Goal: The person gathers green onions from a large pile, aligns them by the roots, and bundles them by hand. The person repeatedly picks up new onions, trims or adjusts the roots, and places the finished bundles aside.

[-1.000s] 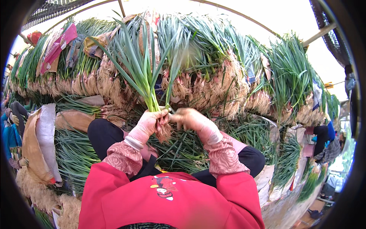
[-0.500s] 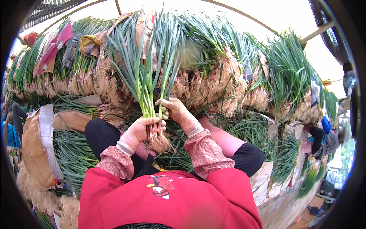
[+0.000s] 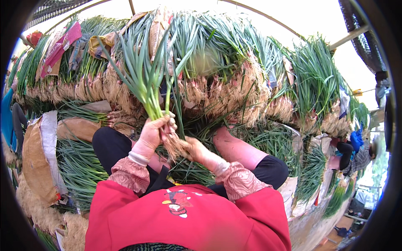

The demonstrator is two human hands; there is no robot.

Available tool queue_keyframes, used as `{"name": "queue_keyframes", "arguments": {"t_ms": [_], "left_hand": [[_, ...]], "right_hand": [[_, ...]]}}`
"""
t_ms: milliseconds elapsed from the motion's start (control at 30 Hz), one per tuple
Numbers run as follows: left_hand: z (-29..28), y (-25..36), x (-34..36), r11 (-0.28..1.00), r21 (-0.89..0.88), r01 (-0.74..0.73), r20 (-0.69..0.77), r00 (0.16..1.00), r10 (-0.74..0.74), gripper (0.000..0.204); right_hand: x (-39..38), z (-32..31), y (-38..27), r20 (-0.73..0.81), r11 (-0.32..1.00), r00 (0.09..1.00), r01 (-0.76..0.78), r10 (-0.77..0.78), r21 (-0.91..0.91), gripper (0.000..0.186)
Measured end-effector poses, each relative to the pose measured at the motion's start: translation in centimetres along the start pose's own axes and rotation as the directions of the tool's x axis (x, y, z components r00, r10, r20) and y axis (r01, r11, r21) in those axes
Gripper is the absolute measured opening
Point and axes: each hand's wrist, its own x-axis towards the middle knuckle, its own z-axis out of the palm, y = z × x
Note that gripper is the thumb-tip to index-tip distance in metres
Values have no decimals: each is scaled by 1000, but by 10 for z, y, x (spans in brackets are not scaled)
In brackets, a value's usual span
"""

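Note:
My left hand [image 3: 151, 134] is wrapped round the lower stems of a bunch of green garlic [image 3: 147, 90]. Its long leaves fan upward to the left, and pinkish bulbs with pale stringy roots [image 3: 173, 146] stick out below my fist. Right beside those roots is my right hand [image 3: 200, 152], slightly blurred, its fingers closed and pointing left. A narrow dark green leaf [image 3: 179, 115] hangs down toward its fingertips. What those fingers grip, if anything, I cannot make out.
A long heaped row of green garlic [image 3: 230, 62] with hanging roots crosses ahead of me. More bundles lie beside my bent knees, at left [image 3: 79, 167] and right [image 3: 272, 144]. Brown sacking [image 3: 42, 161] covers some at left. Another person [image 3: 356, 157] sits at far right.
My right hand has moved down from the stems to the roots. The bunch in my left hand now leans further left, and its stems are gathered closer in my fist.

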Motion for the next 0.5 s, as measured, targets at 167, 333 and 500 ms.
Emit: {"name": "queue_keyframes", "arguments": {"t_ms": [167, 333, 500], "left_hand": [[15, 92, -48, 844, -331, -421, 121, 869, 480, 29], [19, 114, -38, 895, -262, -360, 213, 883, 418, 32], [2, 63, 23, 979, -186, -88, 63, 993, 101, 25]], "right_hand": [[-19, -21, 18, 83, -75, 899, 128, 430, -989, 32], [73, -32, -102, -103, 274, 795, 83, -598, -958, 37], [167, -16, -175, -348, 268, 821, -247, -453, -931, 37]]}}
